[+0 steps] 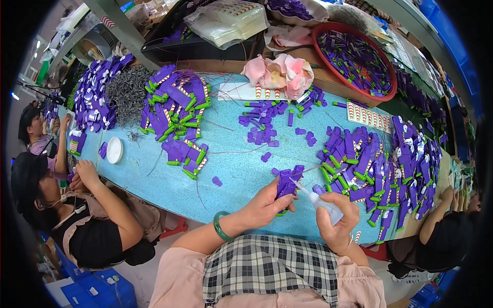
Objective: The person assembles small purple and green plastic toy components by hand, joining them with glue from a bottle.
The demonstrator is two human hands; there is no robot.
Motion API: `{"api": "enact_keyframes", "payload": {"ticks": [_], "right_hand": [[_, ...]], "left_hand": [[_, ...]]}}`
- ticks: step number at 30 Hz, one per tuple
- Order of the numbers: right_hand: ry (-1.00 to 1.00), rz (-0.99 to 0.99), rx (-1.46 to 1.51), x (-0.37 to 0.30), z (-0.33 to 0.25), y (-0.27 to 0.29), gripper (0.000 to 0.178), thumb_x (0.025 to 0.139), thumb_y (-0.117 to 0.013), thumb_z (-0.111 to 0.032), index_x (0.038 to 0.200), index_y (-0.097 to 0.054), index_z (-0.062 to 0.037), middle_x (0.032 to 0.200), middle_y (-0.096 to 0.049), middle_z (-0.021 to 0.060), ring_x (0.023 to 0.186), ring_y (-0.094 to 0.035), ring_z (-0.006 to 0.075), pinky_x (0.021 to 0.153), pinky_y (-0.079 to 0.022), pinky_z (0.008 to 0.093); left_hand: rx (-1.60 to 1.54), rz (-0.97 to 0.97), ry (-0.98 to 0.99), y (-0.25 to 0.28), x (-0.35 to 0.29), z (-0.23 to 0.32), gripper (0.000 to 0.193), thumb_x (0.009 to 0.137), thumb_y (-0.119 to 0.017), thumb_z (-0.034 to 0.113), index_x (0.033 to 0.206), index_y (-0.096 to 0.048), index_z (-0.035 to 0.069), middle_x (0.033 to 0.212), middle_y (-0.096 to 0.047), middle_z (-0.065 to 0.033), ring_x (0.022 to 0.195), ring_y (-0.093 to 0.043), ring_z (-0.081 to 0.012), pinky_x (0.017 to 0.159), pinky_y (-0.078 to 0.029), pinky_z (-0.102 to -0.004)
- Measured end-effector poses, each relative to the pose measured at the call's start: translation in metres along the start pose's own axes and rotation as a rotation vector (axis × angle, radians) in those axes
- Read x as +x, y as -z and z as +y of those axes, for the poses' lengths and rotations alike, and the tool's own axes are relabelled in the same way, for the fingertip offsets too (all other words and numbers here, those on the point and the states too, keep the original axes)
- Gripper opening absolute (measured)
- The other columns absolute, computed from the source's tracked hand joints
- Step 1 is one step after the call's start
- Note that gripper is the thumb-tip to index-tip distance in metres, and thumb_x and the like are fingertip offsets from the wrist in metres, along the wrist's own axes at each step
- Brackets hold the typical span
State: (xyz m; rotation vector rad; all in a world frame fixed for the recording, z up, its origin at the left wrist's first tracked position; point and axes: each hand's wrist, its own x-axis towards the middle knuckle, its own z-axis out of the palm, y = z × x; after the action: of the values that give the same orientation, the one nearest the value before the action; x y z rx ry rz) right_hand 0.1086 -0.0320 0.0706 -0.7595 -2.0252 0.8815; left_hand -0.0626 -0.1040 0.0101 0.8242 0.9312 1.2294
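While we are sitting at the blue table (241, 169), we are gripping a stack of purple pieces (286, 183) in our closed left hand (267, 204) over its near edge, squeezing a small clear bottle (324, 204) in our wrapped right hand (340, 222), nozzle touching the stack, heaps of purple and green pieces (177, 113) lying further across the table.

left hand (267, 205) grips purple pieces (286, 183) while right hand (336, 226) tilts a squeeze bottle (324, 204) over the blue table (231, 169).
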Motion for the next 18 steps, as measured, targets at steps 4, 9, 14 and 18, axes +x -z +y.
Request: {"api": "enact_keyframes", "payload": {"ticks": [4,9,14,18], "right_hand": [[-0.014,0.023,0.017,-0.0037,-0.0004,0.0033,0.02,0.069,-0.064,-0.008,0.087,-0.06,-0.0003,0.069,-0.062,0.0105,0.052,-0.059,0.0189,0.048,-0.044,0.0272],[0.02,-0.005,0.019,-0.0012,-0.001,0.0002,0.02,0.069,-0.065,-0.008,0.087,-0.06,-0.0001,0.07,-0.063,0.011,0.053,-0.06,0.0194,0.048,-0.045,0.0271],[0.014,-0.021,0.022,0.0013,-0.0029,-0.0013,0.021,0.07,-0.065,-0.008,0.088,-0.06,-0.0004,0.07,-0.063,0.0112,0.053,-0.06,0.0192,0.049,-0.045,0.0274],[0.012,-0.051,0.001,0.0015,-0.0038,-0.0011,0.021,0.07,-0.065,-0.008,0.089,-0.06,-0.0005,0.07,-0.063,0.0111,0.053,-0.06,0.0188,0.048,-0.045,0.0275]], "left_hand": [[0.186,0.108,-0.064,-0.0072,0.0041,0.0066,0.03,0.092,-0.044,0.011,0.12,-0.037,0.004,0.097,-0.048,-0.0056,0.073,-0.055,-0.0109,0.064,-0.044,-0.0236],[0.261,0.125,-0.087,-0.0083,0.0063,0.0034,0.032,0.092,-0.043,0.009,0.122,-0.036,0.002,0.098,-0.048,-0.0066,0.078,-0.054,-0.0124,0.068,-0.045,-0.0251],[0.364,0.19,-0.172,-0.0108,0.0064,0.0023,0.035,0.091,-0.044,0.007,0.124,-0.036,0.002,0.097,-0.05,-0.0061,0.081,-0.054,-0.0125,0.071,-0.044,-0.0249],[0.416,0.185,-0.17,-0.0076,0.0058,0.0025,0.035,0.091,-0.044,0.008,0.124,-0.035,0.002,0.099,-0.049,-0.006,0.082,-0.054,-0.0128,0.072,-0.044,-0.0251]]}}
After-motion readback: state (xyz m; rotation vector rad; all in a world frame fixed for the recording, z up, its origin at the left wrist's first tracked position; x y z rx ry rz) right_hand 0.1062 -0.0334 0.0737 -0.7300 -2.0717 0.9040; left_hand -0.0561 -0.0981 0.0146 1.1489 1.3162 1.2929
